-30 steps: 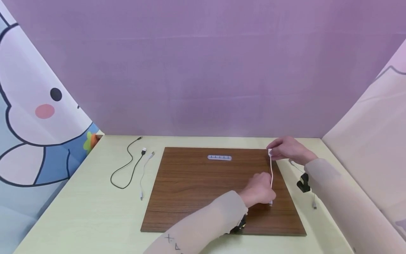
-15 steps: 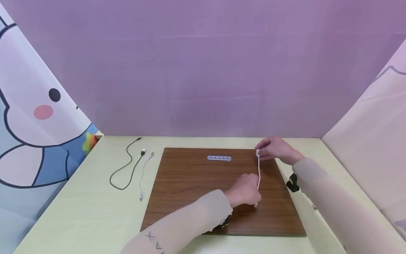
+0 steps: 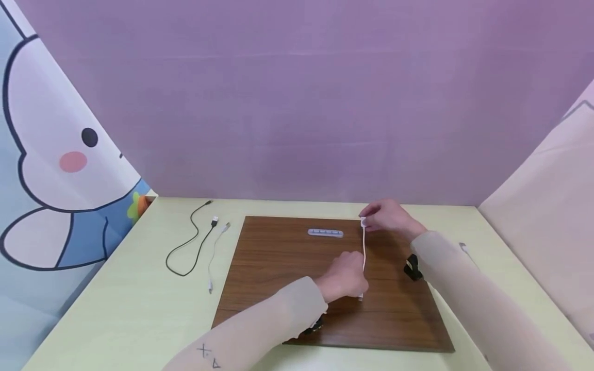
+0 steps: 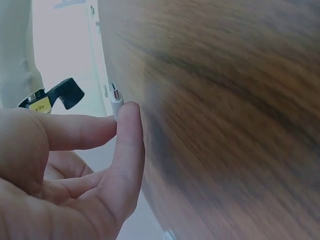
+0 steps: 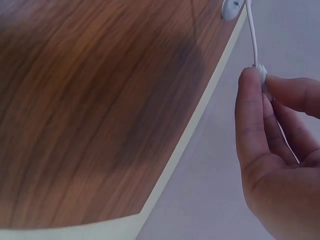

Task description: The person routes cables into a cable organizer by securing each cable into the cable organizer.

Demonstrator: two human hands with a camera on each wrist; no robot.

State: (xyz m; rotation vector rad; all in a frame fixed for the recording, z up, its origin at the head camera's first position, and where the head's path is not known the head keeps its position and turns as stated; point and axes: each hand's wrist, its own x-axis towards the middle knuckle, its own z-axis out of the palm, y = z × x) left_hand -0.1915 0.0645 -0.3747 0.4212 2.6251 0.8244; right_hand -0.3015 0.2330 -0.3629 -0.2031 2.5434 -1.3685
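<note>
A short white USB cable (image 3: 364,250) is stretched between both hands above the brown wooden board (image 3: 269,278). My left hand (image 3: 345,277) pinches its near end, and in the left wrist view a small metal-tipped plug (image 4: 116,95) pokes out past thumb and forefinger. At the far end, my right hand (image 3: 389,216) holds the wider white connector (image 5: 262,77) between thumb and fingers. To the left of that connector, a pale cable-holder strip (image 3: 326,233) with several slots lies on the board near its back edge.
Left of the board, a black USB cable (image 3: 187,242) lies in a loop beside a thin white cable (image 3: 212,263) on the pale table (image 3: 139,288). Partly behind the right sleeve lies another white cable (image 3: 464,248). A purple backdrop (image 3: 297,103) rises behind the table.
Both hands have moved left across the board, carrying the stretched white cable from near its right edge closer to the cable-holder strip. The view has shifted slightly.
</note>
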